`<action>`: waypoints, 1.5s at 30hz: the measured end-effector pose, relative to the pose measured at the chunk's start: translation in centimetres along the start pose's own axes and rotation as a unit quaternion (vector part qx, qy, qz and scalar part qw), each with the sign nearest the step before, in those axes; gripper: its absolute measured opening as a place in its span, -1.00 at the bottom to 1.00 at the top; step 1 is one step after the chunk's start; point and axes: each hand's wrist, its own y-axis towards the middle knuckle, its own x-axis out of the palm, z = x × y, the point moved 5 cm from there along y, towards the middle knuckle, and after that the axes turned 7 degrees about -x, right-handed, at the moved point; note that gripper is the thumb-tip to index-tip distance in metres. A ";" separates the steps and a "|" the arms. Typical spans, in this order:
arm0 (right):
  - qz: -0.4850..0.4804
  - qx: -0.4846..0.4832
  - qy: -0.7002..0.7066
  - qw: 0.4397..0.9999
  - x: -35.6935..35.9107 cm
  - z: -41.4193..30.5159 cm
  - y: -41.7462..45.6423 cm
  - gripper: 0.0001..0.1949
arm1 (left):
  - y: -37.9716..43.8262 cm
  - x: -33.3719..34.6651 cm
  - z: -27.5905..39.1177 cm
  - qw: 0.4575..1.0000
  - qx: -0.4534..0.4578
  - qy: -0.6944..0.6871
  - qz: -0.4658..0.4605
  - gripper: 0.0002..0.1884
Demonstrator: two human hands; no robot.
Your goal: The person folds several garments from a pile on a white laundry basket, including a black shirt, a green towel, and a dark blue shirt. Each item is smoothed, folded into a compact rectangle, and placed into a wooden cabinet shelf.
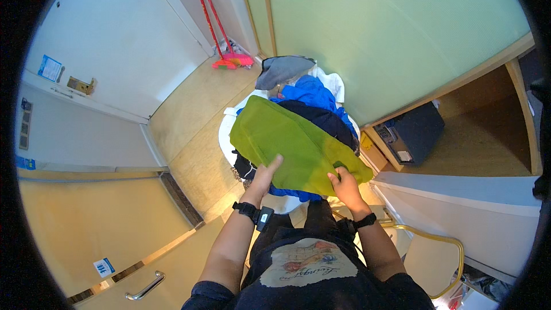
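Note:
A folded green cloth item (284,146) lies across the heap of clothes in front of me. My left hand (266,178) grips its near left edge, thumb on top and the fingers hidden beneath. At the near right edge my right hand (345,185) pinches the same cloth. Under and behind it are a bright blue garment (311,90), a dark navy garment (320,116) and a grey cloth (286,70). The heap rests on a white round-edged surface (224,137), mostly covered by the clothes. More blue fabric (295,193) hangs out below the green cloth.
A pink-red broom and dustpan (232,61) lean in the far corner. At right, a wooden cabinet (482,125) holds a dark safe (413,133) with a keypad. A gold-framed chair (434,258) stands behind on my right. White door (116,43) and door handle (146,286) are at left.

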 end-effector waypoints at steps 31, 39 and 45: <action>-0.055 0.076 -0.012 0.996 -0.9 2.4 -1.1 -0.59 | 7.0 -3.4 8.5 0.983 0.081 -0.161 0.041 -0.54; 0.003 0.060 -0.015 0.998 -1.3 1.1 -0.1 -0.66 | 11.2 -7.8 5.6 0.968 0.166 0.053 0.183 -0.27; 0.022 0.073 -0.046 0.996 -0.4 2.5 -0.5 -0.66 | -0.4 6.8 8.2 0.717 0.285 0.617 0.155 -0.14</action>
